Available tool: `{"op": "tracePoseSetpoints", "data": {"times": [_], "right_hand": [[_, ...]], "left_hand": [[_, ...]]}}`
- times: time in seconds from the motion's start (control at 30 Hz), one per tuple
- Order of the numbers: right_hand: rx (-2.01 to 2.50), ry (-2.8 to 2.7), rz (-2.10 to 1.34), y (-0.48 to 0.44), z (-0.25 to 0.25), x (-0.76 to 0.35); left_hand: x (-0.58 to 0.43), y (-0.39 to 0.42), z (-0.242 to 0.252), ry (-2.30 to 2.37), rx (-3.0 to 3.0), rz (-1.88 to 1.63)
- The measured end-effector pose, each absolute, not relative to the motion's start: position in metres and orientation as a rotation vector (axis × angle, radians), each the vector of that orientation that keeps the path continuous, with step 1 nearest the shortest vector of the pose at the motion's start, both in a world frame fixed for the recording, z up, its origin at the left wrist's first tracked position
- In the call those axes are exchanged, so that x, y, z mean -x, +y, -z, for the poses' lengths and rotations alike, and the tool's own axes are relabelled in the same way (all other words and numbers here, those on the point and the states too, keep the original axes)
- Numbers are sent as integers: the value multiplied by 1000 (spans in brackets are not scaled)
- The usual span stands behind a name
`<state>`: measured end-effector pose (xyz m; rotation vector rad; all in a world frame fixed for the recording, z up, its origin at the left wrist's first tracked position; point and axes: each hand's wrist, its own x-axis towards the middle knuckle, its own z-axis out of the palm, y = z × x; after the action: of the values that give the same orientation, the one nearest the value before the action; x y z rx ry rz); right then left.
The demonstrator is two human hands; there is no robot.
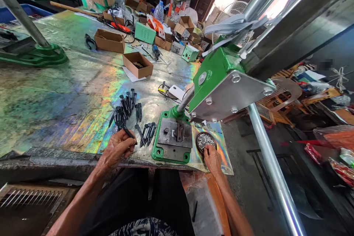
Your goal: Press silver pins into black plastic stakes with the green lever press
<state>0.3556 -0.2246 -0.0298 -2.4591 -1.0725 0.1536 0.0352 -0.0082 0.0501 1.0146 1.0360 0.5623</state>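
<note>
- Nearest us, just left of the press base (158,152): our left hand (117,147) is clenched around one black tapered piece (128,131), which sticks out past the fingers toward the base.
- Just right of the press base: our right hand (212,158) has its fingertips at the near rim of a round dish (197,142) holding small silver bits (206,139). We cannot tell whether a bit is pinched.
- On the press base: a dark die plate (174,134) sits under the green press head (218,70).
- Our judgement: lift a single bit with the fingertips, and hold the black piece steady.
- Beyond the base, to its left: loose black pieces (125,108) on the iridescent tabletop (69,92).
- Far beyond the base: an open cardboard box (137,64).
</note>
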Motion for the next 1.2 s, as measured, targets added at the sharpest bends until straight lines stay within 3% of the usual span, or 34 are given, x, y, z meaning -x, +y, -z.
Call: {"op": "tracePoseSetpoints", "data": {"times": [0.53,1.2], "right_hand": [[2083,-711,-482,-235,18,-354],[1882,-330,-549,-234,32,-352]], "left_hand": [[-68,-46,-70,751,-754,-486],[-77,-67,-72,653,-717,-426]]}}
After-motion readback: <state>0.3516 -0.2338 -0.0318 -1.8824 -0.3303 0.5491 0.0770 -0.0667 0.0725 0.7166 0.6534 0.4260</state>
